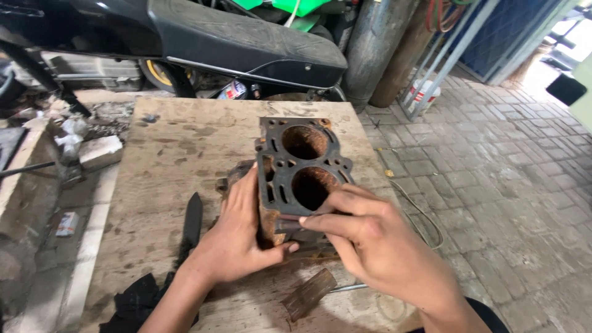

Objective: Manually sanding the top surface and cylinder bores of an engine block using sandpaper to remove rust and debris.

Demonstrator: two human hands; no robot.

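Rusty two-bore engine block (296, 179) stands on the tabletop (172, 154), left hand (237, 237) clasping its side. Right hand (370, 237) pinches a small dark tool (290, 226) against the block's gasket face. Heavy rust remains in the bores and along the edges; cleaning judged incomplete.

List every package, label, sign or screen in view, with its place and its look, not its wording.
Small can or bottle: on the ground under the motorbike seat, beyond the wooden board; white, red and blue label.
White bucket: by the metal frame at right; red band.
Small flat packet: on the ground left of the board; pale with red print.
No signs or screens.
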